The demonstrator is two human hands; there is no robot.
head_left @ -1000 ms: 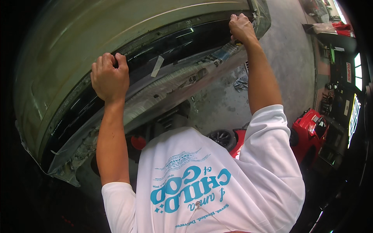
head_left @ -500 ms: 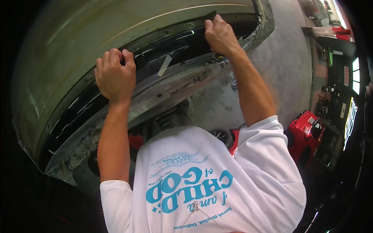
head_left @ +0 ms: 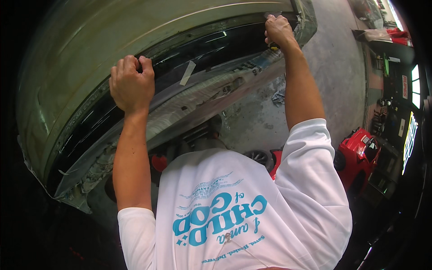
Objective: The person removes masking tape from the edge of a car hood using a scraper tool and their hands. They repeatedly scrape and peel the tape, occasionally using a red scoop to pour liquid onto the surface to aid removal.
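My left hand (head_left: 132, 85) curled, right hand (head_left: 279, 32) gripping a thin piece (head_left: 273, 14).
The trim (head_left: 211, 49) runs between them; I can't tell the left's hold.

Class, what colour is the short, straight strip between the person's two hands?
The short strip is off-white, seen best in the head view.

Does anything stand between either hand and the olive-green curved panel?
Nothing visible blocks the left hand from the olive-green curved panel. Beyond the right hand, only a thin, greyish flat piece shows. The short, pale tape strip overlapping the glossy black curved band lies between the hands, clear of both.
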